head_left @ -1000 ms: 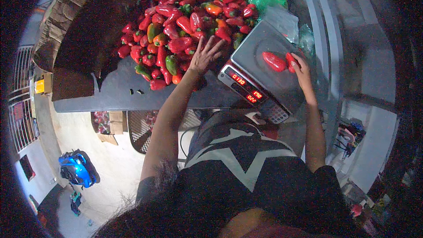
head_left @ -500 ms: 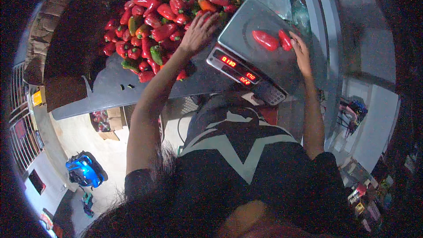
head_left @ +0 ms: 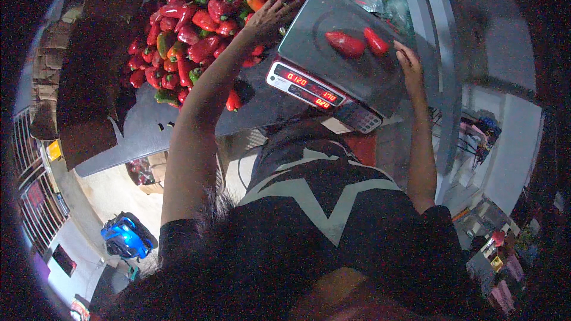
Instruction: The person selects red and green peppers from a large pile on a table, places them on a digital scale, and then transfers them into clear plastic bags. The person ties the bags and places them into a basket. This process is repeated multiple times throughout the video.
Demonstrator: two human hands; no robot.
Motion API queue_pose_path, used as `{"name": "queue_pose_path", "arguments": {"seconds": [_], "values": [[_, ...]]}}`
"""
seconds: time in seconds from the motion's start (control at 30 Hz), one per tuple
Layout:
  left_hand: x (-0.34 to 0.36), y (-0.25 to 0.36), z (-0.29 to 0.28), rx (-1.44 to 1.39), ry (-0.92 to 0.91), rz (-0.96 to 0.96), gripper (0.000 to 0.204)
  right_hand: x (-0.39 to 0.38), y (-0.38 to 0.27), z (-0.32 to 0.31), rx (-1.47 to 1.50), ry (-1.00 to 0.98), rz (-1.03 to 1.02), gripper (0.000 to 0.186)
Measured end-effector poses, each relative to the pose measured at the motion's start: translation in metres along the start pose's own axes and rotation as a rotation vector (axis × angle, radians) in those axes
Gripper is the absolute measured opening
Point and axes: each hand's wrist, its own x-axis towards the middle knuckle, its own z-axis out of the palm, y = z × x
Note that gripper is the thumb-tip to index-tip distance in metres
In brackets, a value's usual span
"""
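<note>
Reaching: left hand [head_left: 269, 16] stretches forward onto the pile of red peppers [head_left: 196, 24], fingers spread and lying on the fruit, closed on nothing that shows.
Right hand: right hand [head_left: 409, 62] rests at the right edge of the scale platform [head_left: 351, 74], fingers loosely apart, empty.
Weighed peppers: two red peppers [head_left: 358, 43] lie side by side on the platform, just left of the right hand and apart from it.
Long axis: each runs roughly from upper left to lower right.
Nearer hand: the right, by a clear margin; the left is separated from them by the platform's edge.
Pile: heaped on the grey table [head_left: 148, 131], left of the scale.
Display: red digits lit on the scale's front.
</note>
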Motion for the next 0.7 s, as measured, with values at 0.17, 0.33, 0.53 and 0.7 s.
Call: {"name": "queue_pose_path", "arguments": {"seconds": [0.17,0.33,0.53,0.7], "values": [[0.006,0.004,0.004,0.037,-0.046,0.026,0.070,-0.002,-0.010,-0.002,-0.043,0.014,-0.024,0.039],[0.014,0.012,0.006,0.048,0.037,-0.001,0.054,0.009,-0.020,-0.014,-0.032,0.067,0.002,0.035],[0.019,0.011,0.013,0.149,0.017,-0.100,0.051,0.054,-0.009,-0.023,0.019,0.116,-0.063,0.027],[0.020,0.011,0.014,0.108,0.061,-0.150,0.050,0.148,0.012,-0.002,-0.248,-0.020,-0.219,0.031]]}}
